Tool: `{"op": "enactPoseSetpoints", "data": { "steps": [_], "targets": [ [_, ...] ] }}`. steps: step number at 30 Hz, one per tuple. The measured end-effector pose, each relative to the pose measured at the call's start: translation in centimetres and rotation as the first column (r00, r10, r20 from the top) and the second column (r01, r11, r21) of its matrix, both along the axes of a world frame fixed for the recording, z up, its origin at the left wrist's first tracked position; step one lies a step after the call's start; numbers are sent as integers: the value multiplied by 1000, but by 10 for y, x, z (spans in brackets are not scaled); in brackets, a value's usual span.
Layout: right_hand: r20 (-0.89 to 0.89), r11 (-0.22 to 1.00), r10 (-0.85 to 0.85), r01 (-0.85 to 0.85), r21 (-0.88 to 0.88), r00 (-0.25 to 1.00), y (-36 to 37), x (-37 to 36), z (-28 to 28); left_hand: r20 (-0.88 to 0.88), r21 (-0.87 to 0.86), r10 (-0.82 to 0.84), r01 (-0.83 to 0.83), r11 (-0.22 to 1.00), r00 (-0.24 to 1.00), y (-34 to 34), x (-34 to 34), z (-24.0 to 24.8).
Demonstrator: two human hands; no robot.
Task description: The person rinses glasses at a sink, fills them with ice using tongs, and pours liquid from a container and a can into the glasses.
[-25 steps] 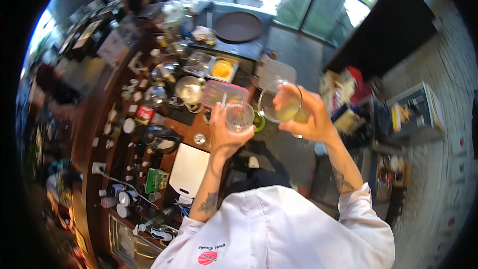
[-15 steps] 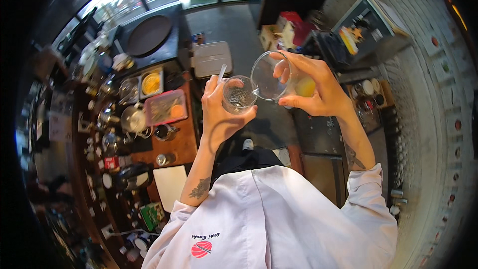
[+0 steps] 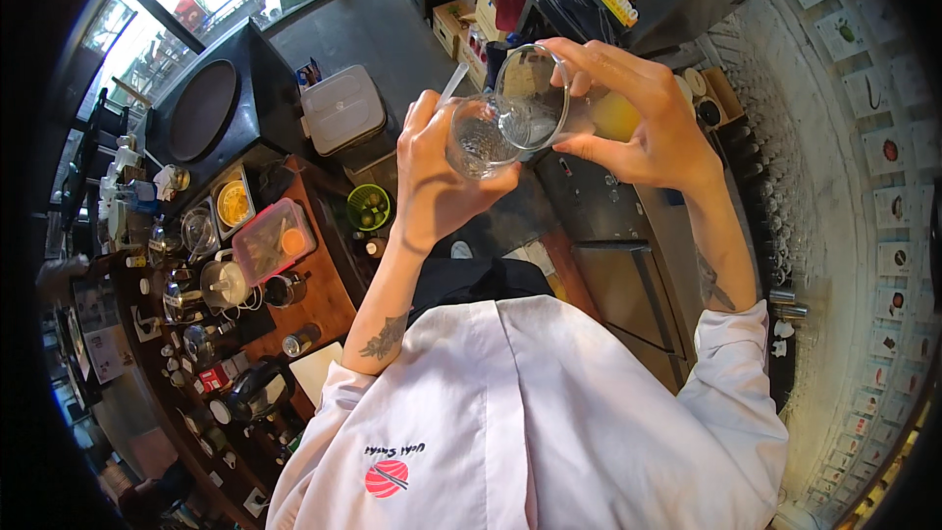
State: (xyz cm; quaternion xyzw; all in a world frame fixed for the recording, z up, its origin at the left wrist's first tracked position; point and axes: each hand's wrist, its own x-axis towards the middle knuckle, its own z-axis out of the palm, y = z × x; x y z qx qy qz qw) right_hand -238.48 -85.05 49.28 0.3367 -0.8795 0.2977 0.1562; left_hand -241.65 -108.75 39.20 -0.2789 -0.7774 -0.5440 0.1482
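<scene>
My left hand (image 3: 424, 177) is closed around a clear glass with a textured wall (image 3: 481, 142). A pale, translucent stick (image 3: 453, 81) pokes up beside its fingers; whether it stands in the glass I cannot tell. My right hand (image 3: 653, 128) grips a second clear glass (image 3: 535, 88), wide-mouthed and tipped to the left. Its rim overlaps the mouth of the left glass, and clear liquid shows near the lower part of that rim. Something yellow (image 3: 616, 116) shows between the right palm and the tipped glass; whether it is inside the glass is unclear.
Along the left runs a wooden counter (image 3: 329, 236) with a pink-rimmed tub (image 3: 275, 242), a kettle (image 3: 259, 390) and a steel tray of yellow food (image 3: 234, 204). A lidded grey bin (image 3: 343, 110) and a green basket (image 3: 369, 207) stand beyond. Dark cabinets (image 3: 623, 270) line the right.
Both hands have risen slightly in the picture, and the right glass now overlaps the left glass more. The view has turned, shifting the counter and bin leftward and revealing the green basket.
</scene>
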Motion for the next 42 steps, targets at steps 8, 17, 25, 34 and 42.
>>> {"op": "enactPoseSetpoints", "data": {
  "steps": [8,17,25,34,42],
  "targets": [
    [57,992,-104,100,72,993,1,-1,2,-58,18,-40,41,999,998,4,-15,-10],
    [2,989,-96,95,112,995,-1,-9,0,-74,70,-78,83,994,994,3,-29,-21],
    [27,982,-102,96,165,994,2,-15,5,-53,-3,-70,70,998,996,4,-33,-17],
    [6,970,-89,86,227,996,4,-21,12,-63,25,-57,59,998,996,9,-40,-20],
    [31,967,-82,73,242,996,0,-27,20,-62,21,-59,61,998,996,12,-46,-20]
  ]
}}
